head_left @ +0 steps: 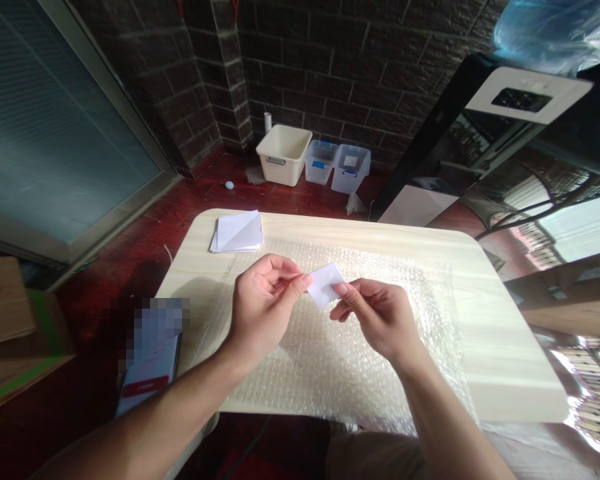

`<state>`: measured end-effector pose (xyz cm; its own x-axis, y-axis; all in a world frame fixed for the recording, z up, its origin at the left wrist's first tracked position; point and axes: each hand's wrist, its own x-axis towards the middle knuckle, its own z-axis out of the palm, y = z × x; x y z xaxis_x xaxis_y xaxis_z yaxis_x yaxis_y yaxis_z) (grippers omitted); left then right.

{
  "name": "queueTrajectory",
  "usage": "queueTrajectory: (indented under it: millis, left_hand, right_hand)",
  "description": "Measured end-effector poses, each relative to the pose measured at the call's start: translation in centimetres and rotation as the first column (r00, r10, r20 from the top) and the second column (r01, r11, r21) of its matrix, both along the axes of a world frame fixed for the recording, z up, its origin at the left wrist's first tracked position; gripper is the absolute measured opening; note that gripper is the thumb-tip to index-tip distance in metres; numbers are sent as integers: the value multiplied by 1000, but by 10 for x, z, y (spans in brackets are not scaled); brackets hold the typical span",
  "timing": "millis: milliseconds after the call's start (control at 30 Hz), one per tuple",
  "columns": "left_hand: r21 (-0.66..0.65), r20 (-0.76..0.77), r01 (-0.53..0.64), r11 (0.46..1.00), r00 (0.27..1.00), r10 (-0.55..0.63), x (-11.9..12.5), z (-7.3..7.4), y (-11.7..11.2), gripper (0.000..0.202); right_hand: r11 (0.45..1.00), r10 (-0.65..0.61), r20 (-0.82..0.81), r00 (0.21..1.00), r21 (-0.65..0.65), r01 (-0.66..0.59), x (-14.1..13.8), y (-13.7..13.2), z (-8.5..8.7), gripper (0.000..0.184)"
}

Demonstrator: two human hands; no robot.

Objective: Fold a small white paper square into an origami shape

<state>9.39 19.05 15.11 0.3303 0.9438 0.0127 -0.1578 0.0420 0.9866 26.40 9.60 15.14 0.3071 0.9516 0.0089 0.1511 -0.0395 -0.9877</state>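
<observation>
A small folded piece of white paper (pixel 324 283) is held up between both hands, above a sheet of bubble wrap (pixel 330 367) on the table. My left hand (pixel 265 303) is closed, thumb and fingers pinching the paper's left corner. At the right edge my right hand (pixel 377 310) grips it too, thumb on top and fingers beneath. Beyond my left hand, at the table's far left corner, lies a stack of white paper sheets (pixel 237 232). The undersides of the held paper and some fingertips are hidden.
The light wooden table (pixel 505 360) has rounded corners. On the floor by the brick wall stand a cream basket (pixel 284 170) and two clear plastic boxes (pixel 351 177). A phone (pixel 153 363) is at the table's left edge. A water dispenser (pixel 430 143) stands at right, cardboard (pixel 5 307) at left.
</observation>
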Motion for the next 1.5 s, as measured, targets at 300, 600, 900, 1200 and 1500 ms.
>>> queueTrajectory:
  millis: [300, 600, 900, 1200, 1500]
  left_hand:
    - [6, -62, 160, 987, 985, -159, 0, -4, -3, 25]
    - [10, -77, 221, 975, 973, -219, -2, -11, -7, 21]
    - [14, -36, 92, 996, 995, -91, 0, -2, -7, 28]
    - [73, -40, 47, 996, 998, -44, 0, 2, -5, 28]
    - [71, -52, 51, 996, 998, -47, 0, -1, -3, 27]
  right_hand:
    - [1000, -6, -34, 999, 11, 6, 6, 3, -2, 33]
    - [999, -22, -148, 989, 21, 26, -5, 5, -4, 31]
    - [994, 106, -223, 969, -13, -112, -9, 5, -5, 29]
    - [984, 154, -278, 948, -46, -173, -12, 4, -3, 30]
    - [976, 154, -270, 950, -111, -190, -5, 5, -3, 36]
